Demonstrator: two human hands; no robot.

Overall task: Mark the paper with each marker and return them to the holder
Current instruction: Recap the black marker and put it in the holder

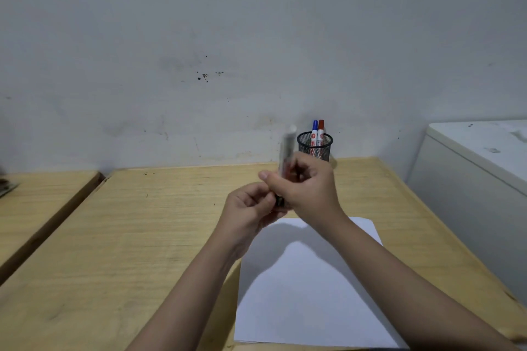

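Observation:
My right hand is closed around the white barrel of a marker, which stands nearly upright and looks blurred. My left hand grips the marker's dark lower end, just under the right hand. Both hands hover above the far edge of a white sheet of paper lying on the wooden table. Behind the hands, a black mesh holder stands near the wall with a blue-capped marker and a red-capped marker upright in it.
A second wooden table lies to the left across a narrow gap. A white cabinet stands against the table's right side. A marked grey wall rises right behind the holder.

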